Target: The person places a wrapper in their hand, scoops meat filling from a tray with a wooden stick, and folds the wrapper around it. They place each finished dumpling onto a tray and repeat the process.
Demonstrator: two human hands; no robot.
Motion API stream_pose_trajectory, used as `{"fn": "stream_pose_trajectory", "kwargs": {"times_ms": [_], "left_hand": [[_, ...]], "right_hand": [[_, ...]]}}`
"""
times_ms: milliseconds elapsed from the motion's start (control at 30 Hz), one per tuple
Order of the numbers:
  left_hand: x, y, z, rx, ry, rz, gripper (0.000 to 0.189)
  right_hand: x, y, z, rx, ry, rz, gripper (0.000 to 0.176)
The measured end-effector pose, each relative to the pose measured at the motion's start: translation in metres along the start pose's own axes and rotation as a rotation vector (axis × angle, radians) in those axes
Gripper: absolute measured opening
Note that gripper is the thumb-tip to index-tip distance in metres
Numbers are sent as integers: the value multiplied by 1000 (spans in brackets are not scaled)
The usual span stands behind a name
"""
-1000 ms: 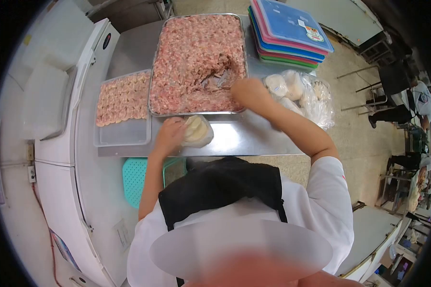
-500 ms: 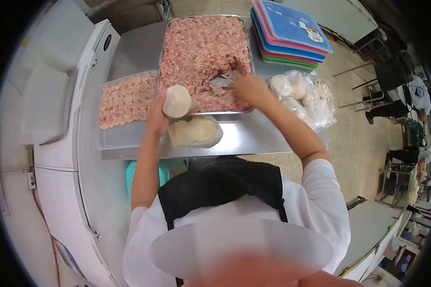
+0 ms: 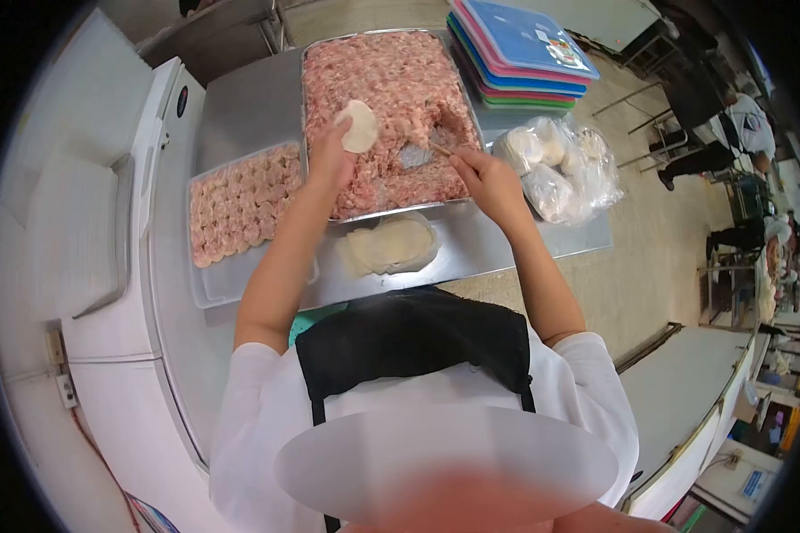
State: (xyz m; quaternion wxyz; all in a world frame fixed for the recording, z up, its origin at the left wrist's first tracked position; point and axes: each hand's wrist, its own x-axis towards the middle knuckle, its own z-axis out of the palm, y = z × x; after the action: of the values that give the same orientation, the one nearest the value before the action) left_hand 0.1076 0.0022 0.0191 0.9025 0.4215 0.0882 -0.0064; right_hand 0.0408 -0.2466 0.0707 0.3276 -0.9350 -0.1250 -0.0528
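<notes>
L hand: your left hand [image 3: 332, 158] has its fingers pinched on the near-left edge of a round wrapper [image 3: 359, 127]; wrapper is up over the meat, apart from it as far as I can tell.
R hand: your right hand [image 3: 489, 178], fingers closed round a thin tool [image 3: 442, 149], tip toward L; looks like a dab of meat at the tip, too small to be sure.
Meat: ground meat [image 3: 373, 75] fills most of the big metal tray [image 3: 391, 215], w/ a dug-out patch near its R side, tray floor showing.
Wrapper grip: best pinch light, edge only; thin sheet likely to crease or tear. Hold it flat, middle free.
Tool work: I'd load fr. the broken edge of the patch, small even amt, tip low, wrapper close by so less drops.
Spare wrappers: loose stack [image 3: 391, 245] on the bench [image 3: 564, 242], near side of tray; fanned L, so mind your L forearm.
Finished pcs: rows of meat-topped rounds [image 3: 244, 200] in the plastic tray [image 3: 258, 291], L.
R side: bagged rounds [image 3: 551, 169] nr your R wrist; elbow clear of the plastic, pls.
</notes>
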Motion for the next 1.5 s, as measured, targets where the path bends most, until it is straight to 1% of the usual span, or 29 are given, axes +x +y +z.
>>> {"fn": "stream_pose_trajectory", "kwargs": {"times_ms": [33,67,133,167,200,233,267,367,467,567,667,767,867,967,1000,1067,1100,1167,1267,1333,1400,1467,1500], "left_hand": [[1,-3,4,-77,-57,-91,39],[2,-6,10,-153,-114,-183,40],[-10,-3,35,-313,-131,-223,49],[-18,2,44,-395,-136,-243,53],[-22,8,47,-426,-111,-249,59],[-26,12,50,-456,-85,-254,64],[-28,14,51,-487,-58,-258,69],[1,-16,7,-591,74,-216,78],[-10,-13,2,-553,26,-126,81],[-48,17,37,-390,23,-113,80],[-54,24,39,-412,127,-127,77],[-46,20,44,-414,152,-73,74],[-48,19,52,-526,73,-4,72],[-43,12,26,-583,-173,-24,64],[-47,13,29,-323,-198,22,62],[-66,12,39,196,-230,99,63],[-71,16,48,445,-230,209,66],[-80,25,64,946,-213,422,71],[-70,21,64,1094,-397,511,61],[-51,-7,25,1089,-346,401,51],[-55,-9,28,1153,-360,316,43],[-85,20,71,1292,-442,248,37],[-83,13,69,1327,-404,296,37]], "right_hand": [[2,-2,0,18,83,-50,28],[3,-4,1,79,91,-50,28],[7,-10,9,200,104,-53,27],[9,-5,22,193,127,-114,27],[10,6,41,185,149,-175,27],[9,5,48,179,170,-238,26],[8,9,45,95,136,-241,26],[0,-20,-6,-343,-82,-196,22],[-8,-39,-4,-263,51,-279,18],[7,-3,20,-259,-102,-397,18],[4,-46,-32,-466,-155,-367,18],[0,-43,-12,-321,-36,-487,27],[12,-18,-6,-234,-76,-515,27],[22,-5,-32,252,-133,-396,33],[24,6,-35,245,-74,-352,36],[21,6,-49,336,-317,-180,33],[18,5,-58,378,-440,-91,32],[17,4,-72,349,-513,-133,33],[10,5,-76,333,-560,-172,33],[11,12,-73,359,-586,-204,34],[16,35,-54,410,-633,-257,35],[24,64,-35,363,-638,-342,35],[31,79,-28,320,-598,-397,35]]}}
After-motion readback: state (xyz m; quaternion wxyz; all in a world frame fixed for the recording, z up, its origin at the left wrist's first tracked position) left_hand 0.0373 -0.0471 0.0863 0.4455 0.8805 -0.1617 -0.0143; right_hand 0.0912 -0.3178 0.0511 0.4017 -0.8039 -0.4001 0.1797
